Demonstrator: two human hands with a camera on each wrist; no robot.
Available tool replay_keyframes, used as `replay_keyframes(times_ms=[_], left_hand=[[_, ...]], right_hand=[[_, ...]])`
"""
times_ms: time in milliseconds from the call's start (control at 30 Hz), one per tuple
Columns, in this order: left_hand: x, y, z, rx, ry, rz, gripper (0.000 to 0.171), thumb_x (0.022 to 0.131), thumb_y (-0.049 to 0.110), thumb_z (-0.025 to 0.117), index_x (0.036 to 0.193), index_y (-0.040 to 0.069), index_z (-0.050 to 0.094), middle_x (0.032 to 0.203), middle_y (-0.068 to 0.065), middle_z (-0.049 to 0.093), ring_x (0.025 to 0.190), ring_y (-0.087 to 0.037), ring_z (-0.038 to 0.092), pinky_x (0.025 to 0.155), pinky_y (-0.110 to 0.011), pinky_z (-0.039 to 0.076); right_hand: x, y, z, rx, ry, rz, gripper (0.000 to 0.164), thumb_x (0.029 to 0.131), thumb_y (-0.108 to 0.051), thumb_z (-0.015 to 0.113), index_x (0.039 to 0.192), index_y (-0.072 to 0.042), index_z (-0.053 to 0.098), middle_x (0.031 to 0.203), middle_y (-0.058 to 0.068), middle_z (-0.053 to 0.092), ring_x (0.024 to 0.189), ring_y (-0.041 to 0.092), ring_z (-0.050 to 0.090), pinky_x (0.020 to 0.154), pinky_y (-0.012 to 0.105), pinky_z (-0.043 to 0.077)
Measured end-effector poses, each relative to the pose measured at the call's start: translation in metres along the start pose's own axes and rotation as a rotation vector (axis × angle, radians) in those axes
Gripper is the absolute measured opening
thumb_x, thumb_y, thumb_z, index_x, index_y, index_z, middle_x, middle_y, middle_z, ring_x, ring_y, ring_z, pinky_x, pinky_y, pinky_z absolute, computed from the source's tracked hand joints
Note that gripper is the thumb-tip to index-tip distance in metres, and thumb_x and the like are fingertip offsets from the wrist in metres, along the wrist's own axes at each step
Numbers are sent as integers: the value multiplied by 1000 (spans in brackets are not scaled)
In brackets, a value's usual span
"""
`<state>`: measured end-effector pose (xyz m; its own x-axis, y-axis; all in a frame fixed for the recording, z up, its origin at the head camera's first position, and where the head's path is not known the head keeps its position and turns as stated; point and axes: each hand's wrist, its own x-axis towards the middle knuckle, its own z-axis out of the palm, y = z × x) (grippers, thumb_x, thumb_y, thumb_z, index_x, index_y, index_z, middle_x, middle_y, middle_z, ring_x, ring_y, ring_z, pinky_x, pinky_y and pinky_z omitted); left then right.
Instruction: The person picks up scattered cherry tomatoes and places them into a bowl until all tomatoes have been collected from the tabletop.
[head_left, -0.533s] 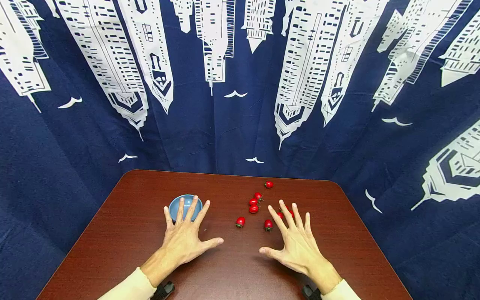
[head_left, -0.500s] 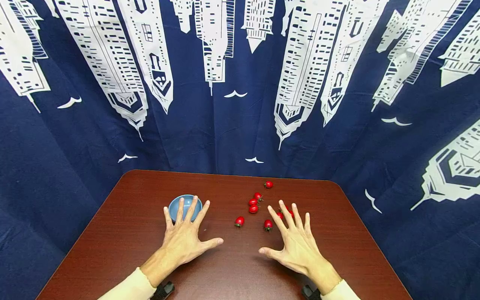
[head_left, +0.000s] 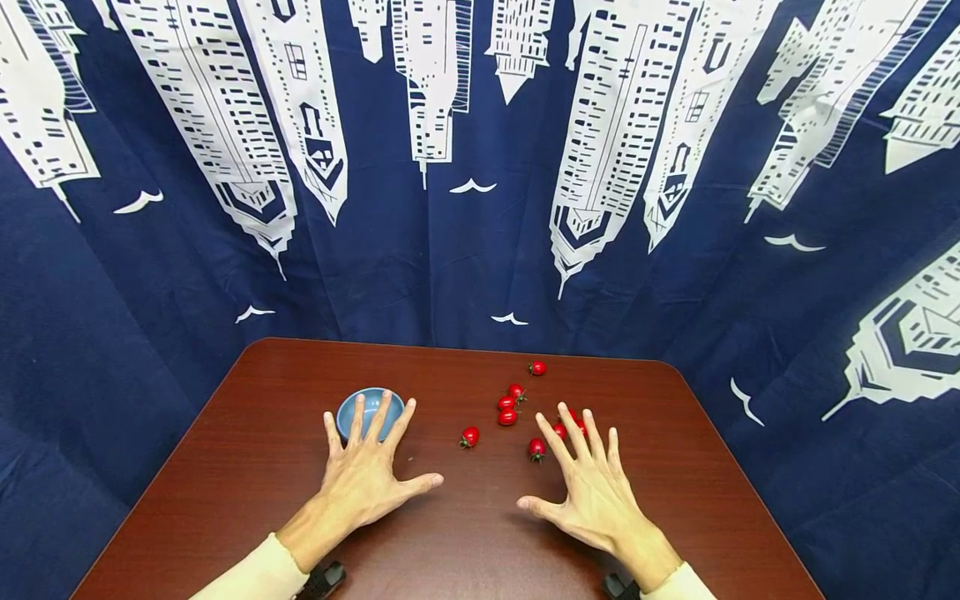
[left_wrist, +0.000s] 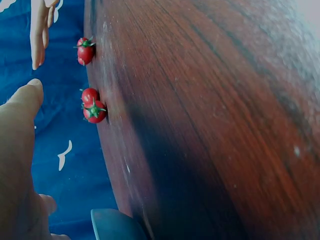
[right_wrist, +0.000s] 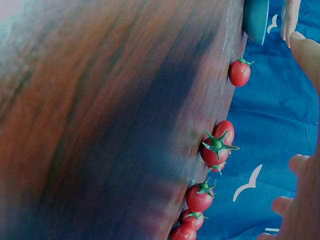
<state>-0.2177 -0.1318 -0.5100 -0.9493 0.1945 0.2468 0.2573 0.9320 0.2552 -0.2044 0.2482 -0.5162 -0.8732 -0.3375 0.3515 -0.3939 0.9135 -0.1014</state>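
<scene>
My left hand [head_left: 363, 477] hovers palm down over the left of the table, fingers spread wide, holding nothing. Beyond its fingertips stands a small blue bowl [head_left: 378, 406], partly hidden by the fingers. My right hand [head_left: 595, 490] is likewise spread in the air on the right side. Several red cherry tomatoes lie scattered mid-table. A lone cherry tomato [head_left: 469, 437] sits between the hands. Another cherry tomato [head_left: 537, 449] is close to the right index finger, and more are partly hidden behind the right fingers. In the right wrist view, green-stemmed tomatoes [right_wrist: 199, 196] line the table surface.
The dark wooden table [head_left: 450, 542] has rounded far corners. A navy curtain [head_left: 480, 250] with white building prints hangs right behind it and along both sides. One cherry tomato [head_left: 537, 367] lies near the far edge.
The lone cherry tomato between the hands has rolled slightly left and away, without being touched. The left hand has drifted a little left; the right hand looks almost still.
</scene>
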Motion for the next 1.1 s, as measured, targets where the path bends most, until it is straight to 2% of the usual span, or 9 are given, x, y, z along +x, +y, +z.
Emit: replay_keyframes(times_ms=[367, 500, 633, 767, 933, 1100], left_hand=[[4, -11, -4, -27, -6, -36, 121, 90, 94, 74, 186, 36, 29, 197, -13, 21, 182, -55, 11, 134, -94, 3], [7, -18, -4, -36, -9, -53, 118, 93, 91, 74, 186, 33, 31, 197, -14, 20, 181, -56, 12, 135, -93, 1], [11, -28, -4, -37, 0, -72, 116, 95, 89, 74, 186, 30, 33, 195, -18, 25, 180, -58, 18, 135, -92, 5], [14, -38, -2, -47, 13, -98, 116, 94, 88, 74, 184, 25, 37, 191, -23, 32, 176, -59, 29, 135, -92, 13], [16, -49, -2, -87, 40, -132, 114, 94, 82, 80, 182, 21, 41, 186, -26, 40, 167, -57, 44, 134, -87, 28], [18, -57, -3, -139, 72, -135, 108, 96, 70, 86, 180, 16, 44, 178, -27, 50, 149, -56, 61, 117, -78, 52]], right_hand=[[8, -1, 3, 19, 8, -21, 119, 91, -90, 76, 187, -40, 26, 196, 6, 26, 178, 52, 28, 136, 86, 24], [13, -3, 4, 18, 17, -29, 113, 95, -84, 77, 186, -39, 28, 195, 6, 29, 177, 50, 32, 137, 83, 26], [20, -6, 5, 28, 21, -49, 110, 98, -80, 77, 186, -38, 28, 192, 10, 35, 175, 49, 36, 139, 79, 27], [26, -8, 7, 38, 23, -76, 105, 100, -77, 76, 186, -35, 32, 189, 13, 40, 173, 49, 41, 139, 78, 30], [33, -10, 8, 48, 33, -103, 100, 102, -73, 76, 185, -33, 35, 188, 9, 41, 170, 49, 45, 137, 75, 36], [39, -15, 8, 55, 45, -122, 98, 101, -70, 79, 182, -31, 41, 186, 7, 46, 168, 49, 49, 133, 75, 43]])
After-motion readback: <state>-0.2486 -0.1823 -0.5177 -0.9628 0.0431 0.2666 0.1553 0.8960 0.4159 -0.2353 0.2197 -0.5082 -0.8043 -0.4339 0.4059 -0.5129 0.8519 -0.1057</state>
